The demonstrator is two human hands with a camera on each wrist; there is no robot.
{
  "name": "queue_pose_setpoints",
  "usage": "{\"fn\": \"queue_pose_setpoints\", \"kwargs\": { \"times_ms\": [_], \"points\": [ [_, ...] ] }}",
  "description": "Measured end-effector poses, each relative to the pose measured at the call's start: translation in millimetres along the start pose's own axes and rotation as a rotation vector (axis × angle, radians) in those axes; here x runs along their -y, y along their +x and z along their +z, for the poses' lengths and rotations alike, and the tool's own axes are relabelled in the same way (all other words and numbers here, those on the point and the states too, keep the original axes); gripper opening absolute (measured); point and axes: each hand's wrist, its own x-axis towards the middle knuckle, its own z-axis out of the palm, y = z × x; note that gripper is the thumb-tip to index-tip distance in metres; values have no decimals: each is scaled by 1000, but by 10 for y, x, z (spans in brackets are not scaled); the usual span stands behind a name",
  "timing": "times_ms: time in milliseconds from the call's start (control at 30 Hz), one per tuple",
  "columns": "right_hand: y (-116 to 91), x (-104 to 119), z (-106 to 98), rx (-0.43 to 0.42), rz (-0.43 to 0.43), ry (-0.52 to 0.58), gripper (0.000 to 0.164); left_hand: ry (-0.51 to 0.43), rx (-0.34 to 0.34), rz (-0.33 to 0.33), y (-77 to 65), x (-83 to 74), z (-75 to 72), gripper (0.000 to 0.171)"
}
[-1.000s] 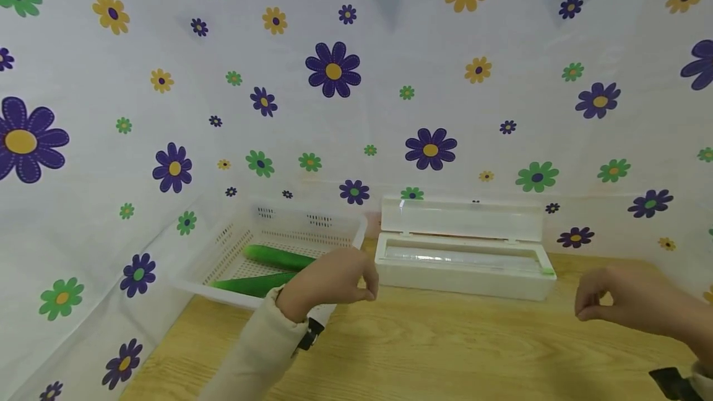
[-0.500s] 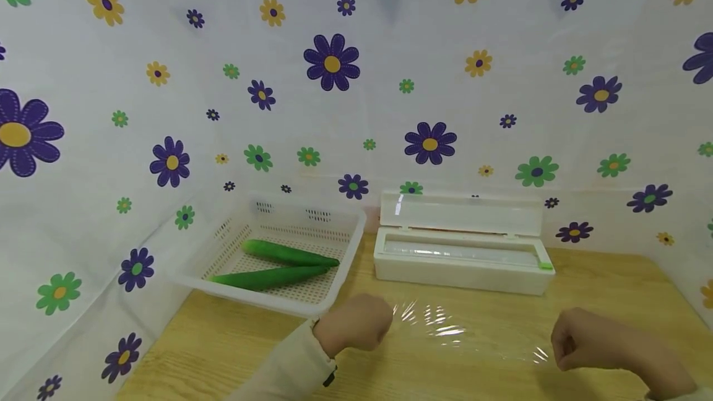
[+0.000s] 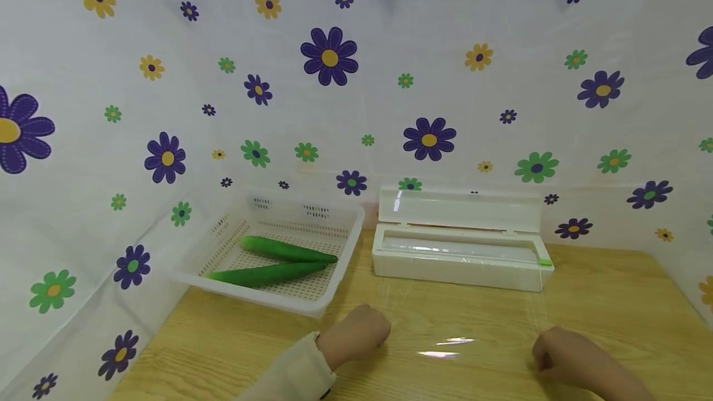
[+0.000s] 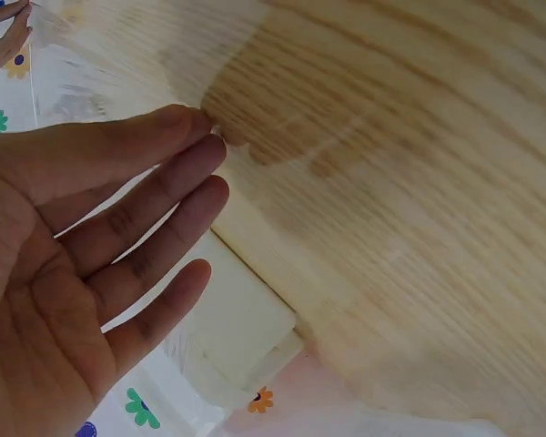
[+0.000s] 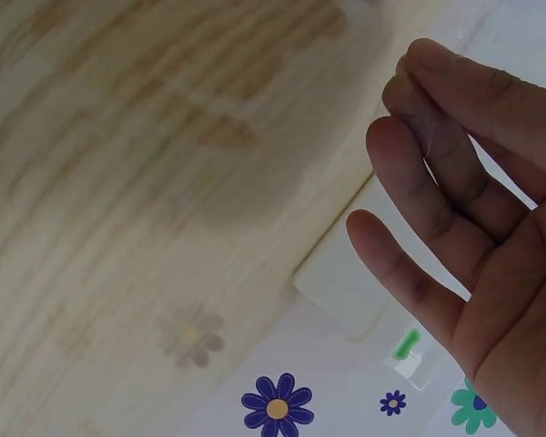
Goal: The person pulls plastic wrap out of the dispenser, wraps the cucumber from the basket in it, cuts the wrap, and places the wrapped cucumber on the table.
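Note:
Clear cling film, marked by bright glints, stretches from the white dispenser box toward me over the wooden table. My left hand pinches its near left corner; the left wrist view shows thumb and index finger pressed together, the other fingers loosely bent. At the near right corner my right hand pinches the film too, with thumb against index finger in the right wrist view. Inside the box lies the film roll, and the lid stands raised behind it.
At the left a white perforated basket holds two green cucumber-like vegetables. A small green piece sits at the box's right end. The wooden table meets a flower-patterned sheet behind and at the sides.
Both hands have come lower and nearer to me, drawing the film out of the box. The left hand has moved off from in front of the basket; the right has shifted inward.

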Motion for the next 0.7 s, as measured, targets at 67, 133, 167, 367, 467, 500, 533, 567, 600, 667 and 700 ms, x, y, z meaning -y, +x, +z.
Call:
{"fn": "queue_pose_setpoints", "kwargs": {
  "times_ms": [67,133,167,367,467,500,533,567,600,667,700],
  "points": [
    [28,14,20,6,39,-8,22,42,-4,6,-6,3,4,25],
    [47,32,37,3,70,-20,22,92,-8,15,-28,-7,-1,22],
    [51,40,47,-6,75,-28,22,118,-10,19,-43,-17,-7,21],
    [30,70,71,-42,106,-55,21,211,8,8,-117,-129,-19,18],
    [31,65,53,13,176,-21,15,228,6,-40,-117,-163,7,21],
    [34,65,41,30,203,-4,12,216,6,-68,-109,-166,20,23],
    [36,61,33,40,207,9,12,208,-2,-95,-97,-167,35,25],
    [31,60,30,40,195,15,14,197,-15,-121,-84,-167,49,26],
    [24,57,30,30,175,17,16,180,-27,-145,-67,-163,62,27],
    [19,66,28,13,146,14,21,165,-67,-165,-43,-146,88,26],
    [17,67,36,8,145,16,22,157,-90,-168,-28,-139,103,23]
  ]
}}
